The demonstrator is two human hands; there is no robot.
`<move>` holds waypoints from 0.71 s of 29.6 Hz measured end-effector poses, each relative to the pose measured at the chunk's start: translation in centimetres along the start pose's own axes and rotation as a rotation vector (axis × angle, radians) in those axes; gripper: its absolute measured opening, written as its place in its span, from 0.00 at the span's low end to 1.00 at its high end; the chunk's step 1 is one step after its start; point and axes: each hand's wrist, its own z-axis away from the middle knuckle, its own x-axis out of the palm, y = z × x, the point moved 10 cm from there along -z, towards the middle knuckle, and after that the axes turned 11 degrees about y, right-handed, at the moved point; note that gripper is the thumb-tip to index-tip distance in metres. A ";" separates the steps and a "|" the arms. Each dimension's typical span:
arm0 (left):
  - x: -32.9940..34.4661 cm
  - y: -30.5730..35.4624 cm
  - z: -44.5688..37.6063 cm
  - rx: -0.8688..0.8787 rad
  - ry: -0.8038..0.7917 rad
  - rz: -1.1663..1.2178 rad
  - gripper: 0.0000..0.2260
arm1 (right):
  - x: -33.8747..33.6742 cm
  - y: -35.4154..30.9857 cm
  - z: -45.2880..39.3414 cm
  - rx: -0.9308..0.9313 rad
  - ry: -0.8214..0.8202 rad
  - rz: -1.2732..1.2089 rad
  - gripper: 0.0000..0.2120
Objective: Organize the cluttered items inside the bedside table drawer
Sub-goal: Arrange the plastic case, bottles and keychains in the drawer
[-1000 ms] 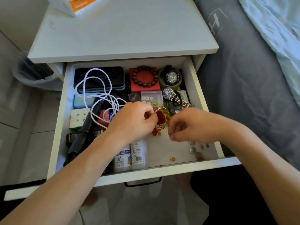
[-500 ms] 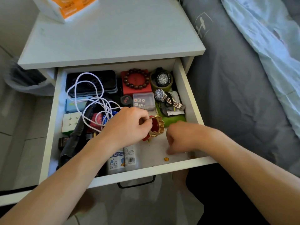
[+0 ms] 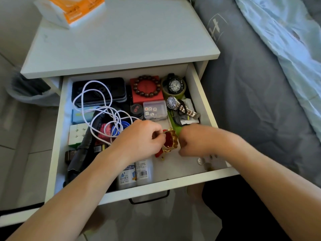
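Note:
The white drawer (image 3: 205, 94) is pulled out and full of small things. My left hand (image 3: 140, 138) pinches the left rim of a red and gold pouch (image 3: 171, 140) and holds its mouth open above the drawer floor. My right hand (image 3: 196, 140) is at the pouch's right rim with its fingers curled tight. What they pinch is hidden. Loose coins (image 3: 201, 161) lie in the front right corner. Behind the pouch are a dice box (image 3: 154, 110), a silver watch (image 3: 180, 106), a black watch (image 3: 174, 85) and a bead bracelet (image 3: 147, 86) on a red box.
A white cable (image 3: 97, 105) loops over a black case (image 3: 99, 91) at the back left. A white cube (image 3: 77, 134) and a long black object (image 3: 81, 153) fill the left side, and two white bottles (image 3: 135, 173) lie at the front. A tissue box (image 3: 73, 9) stands on the tabletop. The bed (image 3: 251, 84) borders the right.
My right hand dipped to the drawer floor near an amber bead, then rose back to the pouch's mouth. The bead no longer shows on the floor. My left hand kept hold of the pouch.

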 end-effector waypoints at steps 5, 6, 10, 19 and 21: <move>0.4 0.2 0.0 0.023 -0.040 -0.053 0.10 | -3.9 -0.1 1.5 0.015 0.186 -0.565 0.06; 0.4 0.5 0.1 0.031 -0.041 -0.056 0.10 | -3.9 -0.1 1.7 0.013 0.185 -0.563 0.06; 0.3 0.7 0.0 0.039 -0.035 -0.042 0.10 | -4.5 1.9 1.6 0.049 0.267 -0.328 0.04; 0.2 0.8 0.2 0.046 -0.021 -0.013 0.12 | 2.9 0.9 -0.2 -0.176 -0.146 0.672 0.12; 0.3 0.9 0.2 0.050 -0.017 -0.021 0.12 | 3.3 1.0 -0.2 -0.196 -0.165 0.691 0.12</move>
